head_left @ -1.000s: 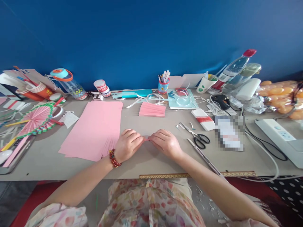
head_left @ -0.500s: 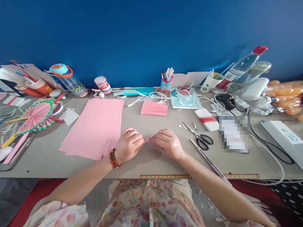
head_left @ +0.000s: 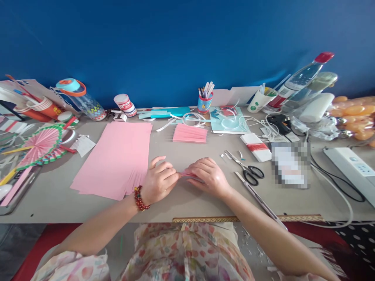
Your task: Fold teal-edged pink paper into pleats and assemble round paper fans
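Observation:
My left hand [head_left: 159, 177] and my right hand [head_left: 208, 175] meet at the middle of the grey table [head_left: 187, 199], both pinching a small folded pink paper piece [head_left: 187, 173] between their fingertips. The left index finger is lifted a little. Most of the paper is hidden under my right fingers. A red bead bracelet [head_left: 138, 198] sits on my left wrist. A stack of pink paper sheets [head_left: 117, 156] lies just left of my left hand. A pleated pink paper [head_left: 190, 133] lies behind my hands.
Scissors [head_left: 244, 166] and a metal ruler [head_left: 258, 199] lie right of my right hand. A pink paper fan [head_left: 41, 146], cups and a bottle [head_left: 80, 99] crowd the left. A pen cup [head_left: 203, 102], cables, bottles and a power strip [head_left: 351, 168] fill the back and right.
My hands stayed at the same spot. The pink piece shows more now, and my left index finger has lifted while the right hand shifted slightly over the paper.

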The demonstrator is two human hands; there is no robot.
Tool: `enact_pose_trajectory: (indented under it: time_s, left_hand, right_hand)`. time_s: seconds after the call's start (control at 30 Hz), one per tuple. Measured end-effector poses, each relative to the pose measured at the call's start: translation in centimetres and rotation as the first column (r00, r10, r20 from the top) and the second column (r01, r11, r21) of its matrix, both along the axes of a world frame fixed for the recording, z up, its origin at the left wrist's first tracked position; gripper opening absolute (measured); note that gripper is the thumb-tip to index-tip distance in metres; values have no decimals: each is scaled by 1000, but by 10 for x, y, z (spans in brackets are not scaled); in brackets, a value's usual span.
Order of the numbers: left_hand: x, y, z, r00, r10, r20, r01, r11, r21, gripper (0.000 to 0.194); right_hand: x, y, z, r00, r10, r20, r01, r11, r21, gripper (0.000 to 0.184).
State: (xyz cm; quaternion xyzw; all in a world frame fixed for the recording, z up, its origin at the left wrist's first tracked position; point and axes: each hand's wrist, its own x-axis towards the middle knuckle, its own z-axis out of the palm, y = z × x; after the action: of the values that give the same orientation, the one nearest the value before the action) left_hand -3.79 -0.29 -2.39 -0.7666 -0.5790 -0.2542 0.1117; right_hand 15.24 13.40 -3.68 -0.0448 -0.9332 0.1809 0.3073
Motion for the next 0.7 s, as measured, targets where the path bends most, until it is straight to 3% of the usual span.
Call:
enact_pose_trajectory:
  time_s: [0.07, 0.3, 0.7]
  left_hand:
    - [-3, -1, 2, 1000, 20, 8, -20, 1000, 16, 12]
    - [-7, -1, 6, 999, 23, 27, -24, 999, 33, 12]
    - [-7, 0, 2, 1000, 6, 21, -7, 1000, 31, 12]
  right_hand:
    - [5, 5, 0, 1000, -23, -6, 23, 999, -42, 19]
    - [6, 9, -2, 998, 27, -58, -34, 990, -134, 12]
    - [3, 7, 1, 994, 37, -103, -54, 983, -173, 6]
